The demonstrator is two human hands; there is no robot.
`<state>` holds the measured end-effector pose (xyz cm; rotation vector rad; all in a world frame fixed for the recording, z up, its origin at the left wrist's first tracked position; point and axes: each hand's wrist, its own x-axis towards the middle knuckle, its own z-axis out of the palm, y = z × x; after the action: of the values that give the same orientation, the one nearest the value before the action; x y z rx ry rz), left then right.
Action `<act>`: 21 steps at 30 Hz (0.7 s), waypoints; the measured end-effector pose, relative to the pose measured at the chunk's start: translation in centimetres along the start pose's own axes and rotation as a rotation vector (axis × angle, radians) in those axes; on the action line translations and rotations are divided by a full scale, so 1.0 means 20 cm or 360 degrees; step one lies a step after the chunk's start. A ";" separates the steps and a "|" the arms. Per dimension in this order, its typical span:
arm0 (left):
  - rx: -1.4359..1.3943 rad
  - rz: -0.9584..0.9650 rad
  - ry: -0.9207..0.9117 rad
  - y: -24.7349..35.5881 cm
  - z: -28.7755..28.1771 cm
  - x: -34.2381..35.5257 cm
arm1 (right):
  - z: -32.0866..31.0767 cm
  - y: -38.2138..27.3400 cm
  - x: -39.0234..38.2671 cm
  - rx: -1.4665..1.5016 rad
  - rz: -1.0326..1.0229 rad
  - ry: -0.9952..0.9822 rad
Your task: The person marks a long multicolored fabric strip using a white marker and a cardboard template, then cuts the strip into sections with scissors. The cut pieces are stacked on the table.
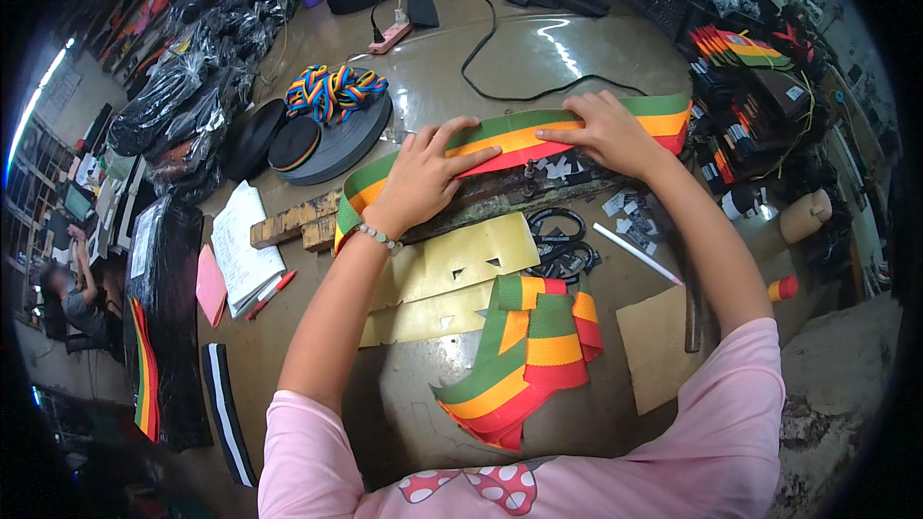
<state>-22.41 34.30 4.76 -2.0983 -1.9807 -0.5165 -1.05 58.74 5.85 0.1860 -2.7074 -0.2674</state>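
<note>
A wide webbing strap (519, 139) striped green, yellow and red stretches across the table, its left end bending down toward me. Near its middle-left, my left hand (423, 173) grips it, thumb on the near face and fingers over the far edge. My right hand (615, 139) pinches the strap farther right, thumb against its face. Below the strap lies a worn dark bar (500, 197) with an upright bolt (529, 173) and small white scraps. Nearer me is a folded bundle of the same striped webbing (553, 336). Yellow card sheets (461, 255) with small cut-outs lie left of it.
Left are wooden blocks (298, 221), white papers (245, 240), a red pen (271, 295) and webbing rolls (332, 149). Right are a white stick-like tool (635, 252), a metal rod (692, 312) and brown cardboard (659, 346). A black cable (466, 62) crosses the far side.
</note>
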 end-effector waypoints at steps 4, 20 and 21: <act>0.0007 -0.0010 -0.0030 0.00 0.02 0.00 | 0.03 -0.01 -0.01 -0.0080 -0.0010 -0.0007; 0.0107 0.0064 0.0117 0.01 0.08 -0.03 | 0.16 -0.01 -0.07 -0.0157 -0.0113 0.0223; 0.0104 0.0068 0.0118 0.00 0.08 -0.03 | 0.16 0.00 -0.07 -0.0154 -0.0126 0.0231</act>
<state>-22.17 34.27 3.08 -2.0473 -1.8823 -0.5067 -1.05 59.41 2.40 0.2740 -2.5403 -0.3915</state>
